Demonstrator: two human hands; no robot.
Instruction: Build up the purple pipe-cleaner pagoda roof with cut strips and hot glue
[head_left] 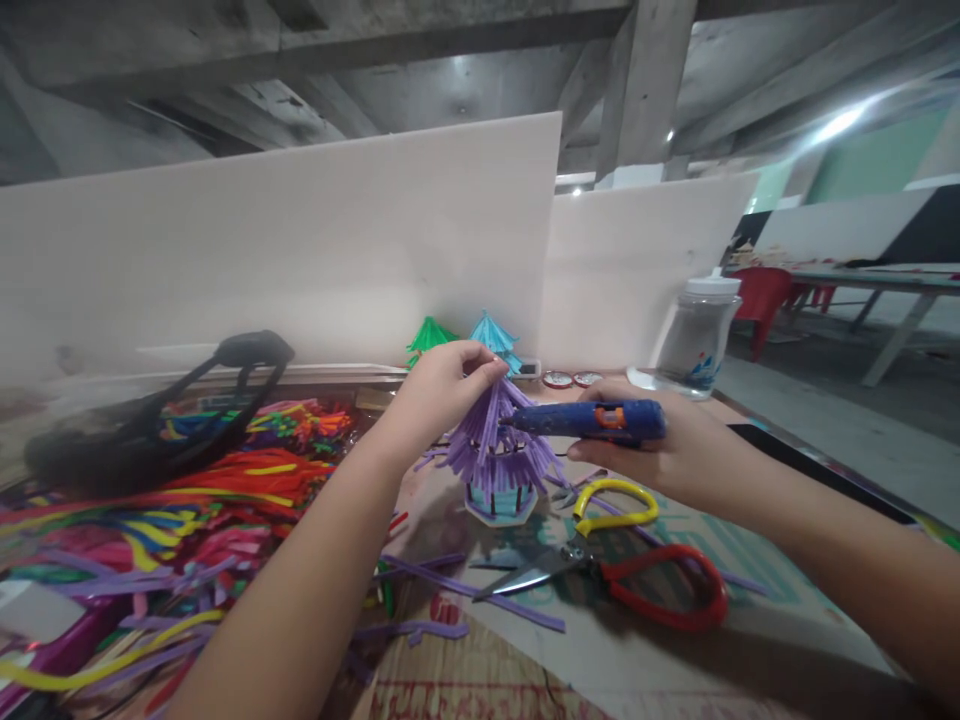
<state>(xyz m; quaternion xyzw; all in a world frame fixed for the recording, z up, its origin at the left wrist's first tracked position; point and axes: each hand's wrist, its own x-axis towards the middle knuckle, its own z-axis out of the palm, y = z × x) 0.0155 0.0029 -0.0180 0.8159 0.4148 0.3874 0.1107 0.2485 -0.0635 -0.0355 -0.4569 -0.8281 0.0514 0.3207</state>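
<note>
Illumination: low and cool overall; the concrete ceiling sank into grey at twelve o'clock. Principal source: one ceiling lamp, two o'clock, burnt out to white and smeared into a streak. White panel, ten o'clock: softly lit, its tone dulled. Highlights: the bottle, three o'clock, showed pale reflections; the scissors, five o'clock, gleamed along the blade. Shadow: broad, soft-edged, below the scissors' red handle. Sharpness: the purple model, near dial centre, was fairly clear; the black object, nine o'clock, was blurred. Distortion: wide-angle stretching pulled the right forearm toward four o'clock.
</note>
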